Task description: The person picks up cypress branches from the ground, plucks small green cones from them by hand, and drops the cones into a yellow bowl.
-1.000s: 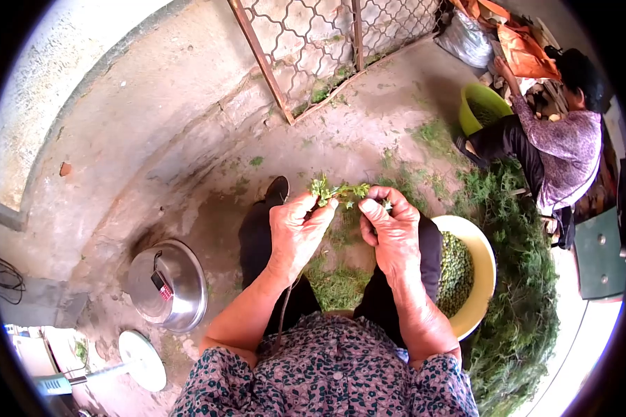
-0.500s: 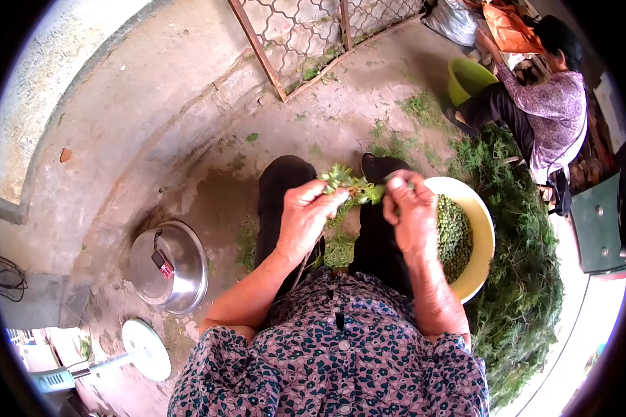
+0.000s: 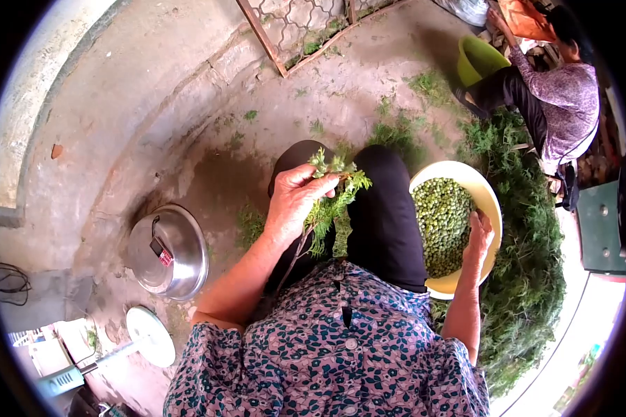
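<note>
My left hand (image 3: 293, 203) is closed around a leafy green sprig (image 3: 335, 197), which looks like a conifer with small pale green cones near its tip. The sprig's brown stem hangs down between my knees. My right hand (image 3: 479, 240) is at the right inner side of a pale yellow basin (image 3: 492, 201), seen edge-on, its fingers apparently loose with nothing visible in them. Beside that hand, a heap of small round green cones (image 3: 442, 226) fills the bottom of the basin.
Cut green branches (image 3: 525, 292) lie piled right of the basin. An upturned metal basin (image 3: 177, 274) with a small red-and-black device (image 3: 162, 252) on it sits left, near a white fan (image 3: 151, 337). At upper right, another person (image 3: 567, 97) sits by a lime-green tub (image 3: 478, 61).
My right hand has left the sprig and moved right and down into the yellow basin. My left hand keeps hold of the sprig. The view has shifted slightly.
</note>
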A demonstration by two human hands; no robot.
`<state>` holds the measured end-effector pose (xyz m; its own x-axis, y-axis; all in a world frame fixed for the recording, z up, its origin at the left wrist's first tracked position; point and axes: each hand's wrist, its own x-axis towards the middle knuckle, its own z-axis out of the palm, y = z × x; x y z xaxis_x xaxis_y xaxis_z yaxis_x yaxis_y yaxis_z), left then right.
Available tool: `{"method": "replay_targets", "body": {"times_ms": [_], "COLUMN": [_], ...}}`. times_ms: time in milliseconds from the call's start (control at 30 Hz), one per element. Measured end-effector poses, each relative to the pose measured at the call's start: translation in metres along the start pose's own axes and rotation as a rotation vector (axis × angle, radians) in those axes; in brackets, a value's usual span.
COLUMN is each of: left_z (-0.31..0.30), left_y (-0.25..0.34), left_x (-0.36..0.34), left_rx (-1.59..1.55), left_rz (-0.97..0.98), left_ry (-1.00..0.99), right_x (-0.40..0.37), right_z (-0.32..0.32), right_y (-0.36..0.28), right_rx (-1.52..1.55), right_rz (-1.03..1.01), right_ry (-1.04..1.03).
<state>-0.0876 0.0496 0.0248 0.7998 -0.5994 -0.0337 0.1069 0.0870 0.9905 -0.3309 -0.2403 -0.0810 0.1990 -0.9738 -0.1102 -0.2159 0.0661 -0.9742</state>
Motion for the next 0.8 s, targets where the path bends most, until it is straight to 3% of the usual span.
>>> {"method": "replay_targets", "body": {"times_ms": [133, 200, 400, 433, 533, 600, 667, 733, 800], "left_z": [0.017, 0.020, 0.028, 0.029, 0.031, 0.030, 0.033, 0.033, 0.034], "left_y": [-0.006, -0.003, -0.012, -0.014, -0.018, -0.020, -0.020, -0.019, -0.018], "left_x": [0.001, 0.003, 0.007, 0.008, 0.008, 0.009, 0.010, 0.012, 0.011], "left_rx": [-0.076, -0.066, -0.038, -0.037, 0.005, 0.056, 0.001, -0.028, -0.040], "left_rz": [-0.069, -0.098, -0.127, -0.120, -0.115, -0.107, -0.136, -0.174, -0.174], "left_ry": [-0.018, -0.039, -0.075, -0.086, -0.093, -0.133, -0.140, -0.153, -0.167], "right_x": [0.011, 0.009, -0.023, -0.021, -0.054, -0.079, -0.092, -0.097, -0.104], "right_z": [-0.017, -0.004, 0.063, 0.069, 0.084, 0.096, 0.111, 0.123, 0.127], "right_y": [0.035, 0.028, -0.039, -0.032, -0.074, -0.101, -0.104, -0.102, -0.105], "right_rx": [-0.265, -0.369, -0.136, -0.236, -0.133, 0.054, 0.296, 0.346, 0.254], "right_rz": [-0.021, -0.177, -0.148, -0.286, -0.338, -0.114, -0.040, -0.161, -0.081], "right_ry": [0.083, 0.145, -0.153, -0.151, -0.400, -0.647, -0.825, -0.933, -0.964]}}
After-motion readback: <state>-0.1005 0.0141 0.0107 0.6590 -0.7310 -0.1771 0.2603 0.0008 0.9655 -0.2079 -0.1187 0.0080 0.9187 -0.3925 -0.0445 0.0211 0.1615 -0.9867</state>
